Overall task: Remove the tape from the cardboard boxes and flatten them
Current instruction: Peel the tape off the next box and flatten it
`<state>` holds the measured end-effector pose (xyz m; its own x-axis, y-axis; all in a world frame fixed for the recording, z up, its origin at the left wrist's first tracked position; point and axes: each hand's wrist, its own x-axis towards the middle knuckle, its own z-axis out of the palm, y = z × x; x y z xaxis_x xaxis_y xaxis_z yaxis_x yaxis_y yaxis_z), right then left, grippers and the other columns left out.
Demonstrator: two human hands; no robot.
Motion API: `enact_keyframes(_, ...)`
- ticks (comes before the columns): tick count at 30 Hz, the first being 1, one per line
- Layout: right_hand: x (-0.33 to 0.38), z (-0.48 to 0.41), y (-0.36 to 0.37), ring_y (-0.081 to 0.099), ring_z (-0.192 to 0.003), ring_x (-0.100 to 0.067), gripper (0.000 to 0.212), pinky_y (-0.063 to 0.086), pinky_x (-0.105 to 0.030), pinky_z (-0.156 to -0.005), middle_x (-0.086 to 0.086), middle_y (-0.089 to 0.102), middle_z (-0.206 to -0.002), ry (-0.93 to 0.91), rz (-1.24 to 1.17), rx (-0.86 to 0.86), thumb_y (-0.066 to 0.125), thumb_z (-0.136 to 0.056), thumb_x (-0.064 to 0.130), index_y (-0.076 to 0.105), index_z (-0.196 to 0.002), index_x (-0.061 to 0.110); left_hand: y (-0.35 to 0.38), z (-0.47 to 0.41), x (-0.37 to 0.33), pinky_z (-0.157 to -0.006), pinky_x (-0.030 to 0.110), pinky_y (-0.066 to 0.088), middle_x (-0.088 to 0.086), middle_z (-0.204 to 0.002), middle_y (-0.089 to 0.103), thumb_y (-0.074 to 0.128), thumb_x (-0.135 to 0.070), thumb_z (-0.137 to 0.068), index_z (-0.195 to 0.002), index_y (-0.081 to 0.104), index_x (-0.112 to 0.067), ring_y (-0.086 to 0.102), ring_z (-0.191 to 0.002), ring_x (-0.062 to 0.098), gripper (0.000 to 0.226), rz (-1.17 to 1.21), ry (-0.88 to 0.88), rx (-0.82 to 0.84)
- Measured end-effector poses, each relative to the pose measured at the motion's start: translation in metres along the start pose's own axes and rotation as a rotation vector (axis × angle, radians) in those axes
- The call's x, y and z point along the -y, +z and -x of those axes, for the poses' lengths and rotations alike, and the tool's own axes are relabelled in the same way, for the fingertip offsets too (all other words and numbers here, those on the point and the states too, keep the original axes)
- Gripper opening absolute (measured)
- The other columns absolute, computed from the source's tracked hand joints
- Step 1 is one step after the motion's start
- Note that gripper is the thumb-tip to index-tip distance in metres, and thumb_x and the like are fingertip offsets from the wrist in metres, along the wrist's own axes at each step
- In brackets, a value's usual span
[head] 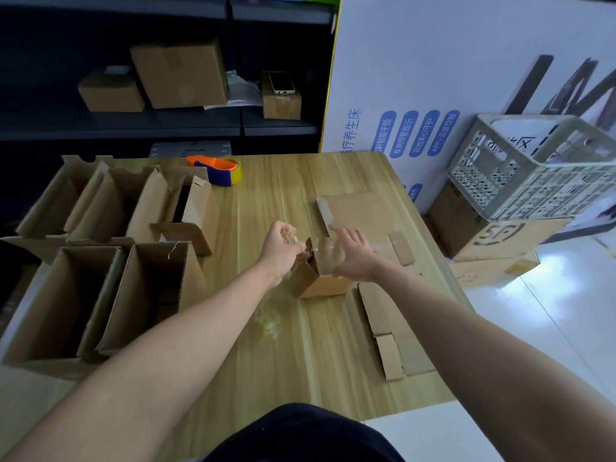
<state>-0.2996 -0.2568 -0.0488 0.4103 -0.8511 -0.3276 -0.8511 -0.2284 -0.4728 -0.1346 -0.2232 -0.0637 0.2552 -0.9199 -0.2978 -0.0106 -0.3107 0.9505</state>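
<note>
Flat box (396, 331) lies nearest you, lower right of centre on the table (283, 368), its flaps spread. Left of it a tape scrap (268, 320) sits crumpled on the wood. Just beyond, at centre frame, the small box (328, 283) stands upright on the table, beside the flat one's far end. Your left hand (281, 249) grips a wad of clear tape (289, 235) in curled fingers at the small box's upper left corner, and a strip of it runs from there over the box top. Your right hand (351, 258) rests on that top from the right, fingers fairly straight and spread, clasping nothing. Along the left of the frame, open boxes (110, 295) stand in two rows, flaps up. Behind your hands, right of centre, lies a flat sheet (353, 208). At the table's far edge, upper left of centre, sits an orange-and-blue dispenser (220, 170). Farther back, shelves (166, 128) at upper left carry closed cartons (180, 75) and a phone (281, 82). A crate (540, 168) sits at the right edge.
</note>
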Motion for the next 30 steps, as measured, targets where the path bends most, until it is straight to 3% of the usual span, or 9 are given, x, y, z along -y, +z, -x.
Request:
enact_keyframes(2,0.007,-0.002,0.004,-0.017,-0.143,-0.031,0.116,-0.003,-0.056,-0.114,0.005,-0.005,-0.158,-0.049,0.11,0.127,0.076,-0.07,0.026,-0.008,-0.15,0.029,0.008,0.002,-0.01,-0.077,0.037,0.057,0.022,-0.113,0.053,0.06,0.006,-0.086,-0.106,0.044,-0.007,0.063,-0.096,0.033,0.029,0.108,-0.012,0.014)
enact_keyframes(4,0.006,-0.004,0.009,-0.012,-0.144,-0.029,0.127,0.0,-0.053,-0.116,0.005,-0.002,-0.157,-0.067,0.205,0.094,0.083,-0.064,0.036,-0.011,-0.149,0.028,0.015,0.004,-0.017,-0.076,0.033,0.057,0.02,-0.116,0.051,0.057,0.006,-0.087,-0.111,0.043,-0.007,0.063,-0.097,0.029,0.03,0.205,-0.032,0.048)
enact_keyframes(6,0.001,-0.004,0.01,0.009,-0.143,-0.028,0.124,0.017,-0.047,-0.115,0.001,0.014,-0.154,-0.099,0.218,-0.024,0.085,-0.06,0.038,0.0,-0.149,0.024,0.018,0.005,-0.021,-0.078,0.034,0.057,0.018,-0.12,0.05,0.054,0.006,-0.09,-0.119,0.041,-0.005,0.064,-0.101,0.03,0.034,0.268,-0.063,0.06)
enact_keyframes(9,-0.006,-0.002,0.003,0.037,-0.127,-0.026,0.112,0.037,-0.038,-0.097,0.0,0.03,-0.142,-0.161,0.169,-0.144,0.086,-0.057,0.038,0.017,-0.143,0.02,0.02,0.005,-0.023,-0.064,0.028,0.059,0.014,-0.1,0.051,0.047,0.009,-0.092,-0.114,0.039,-0.006,0.066,-0.076,0.022,0.028,0.403,-0.104,0.016)
enact_keyframes(15,-0.005,0.004,-0.005,0.038,-0.123,-0.026,0.104,0.035,-0.033,-0.097,-0.003,0.032,-0.138,-0.27,0.048,-0.214,0.086,-0.059,0.026,0.023,-0.141,0.015,0.029,-0.002,-0.03,-0.052,0.027,0.056,0.013,-0.092,0.048,0.044,0.01,-0.092,-0.107,0.041,-0.008,0.059,-0.062,0.018,0.023,0.488,-0.133,-0.166)
enact_keyframes(20,-0.03,0.014,-0.017,0.043,-0.113,-0.019,0.1,0.04,-0.025,-0.091,-0.001,0.029,-0.133,-0.226,-0.03,-0.236,0.086,-0.062,0.018,0.021,-0.138,0.017,-0.006,-0.02,-0.032,-0.048,0.022,0.05,0.007,-0.093,0.05,0.045,0.012,-0.09,-0.1,0.043,-0.014,0.056,-0.064,0.015,0.028,0.552,-0.17,-0.46)
enact_keyframes(25,-0.052,0.021,-0.021,0.044,-0.105,-0.015,0.098,0.047,-0.028,-0.088,0.004,0.029,-0.129,-0.158,-0.07,-0.248,0.085,-0.062,0.017,0.021,-0.137,0.022,-0.044,-0.027,-0.022,-0.077,0.033,0.057,0.012,-0.109,0.058,0.062,-0.012,-0.089,-0.128,0.045,-0.012,0.065,-0.086,0.02,0.042,0.366,-0.175,-0.344)
enact_keyframes(28,-0.049,0.018,-0.021,0.045,-0.102,-0.015,0.097,0.044,-0.024,-0.079,0.01,0.026,-0.121,-0.162,-0.073,-0.255,0.084,-0.062,0.016,0.021,-0.135,0.024,-0.032,-0.019,-0.009,-0.097,0.037,0.042,0.006,-0.133,0.05,0.069,-0.038,-0.082,-0.139,0.037,-0.013,0.053,-0.114,0.021,0.07,-0.029,-0.09,-0.159)
enact_keyframes(30,-0.044,0.015,-0.019,0.044,-0.102,-0.014,0.097,0.04,-0.022,-0.076,0.008,0.028,-0.124,-0.177,-0.072,-0.255,0.084,-0.062,0.016,0.021,-0.135,0.024,-0.02,-0.015,-0.002,-0.094,0.034,0.034,0.004,-0.141,0.042,0.073,-0.049,-0.075,-0.143,0.032,-0.015,0.044,-0.123,0.022,0.087,-0.234,-0.035,-0.053)
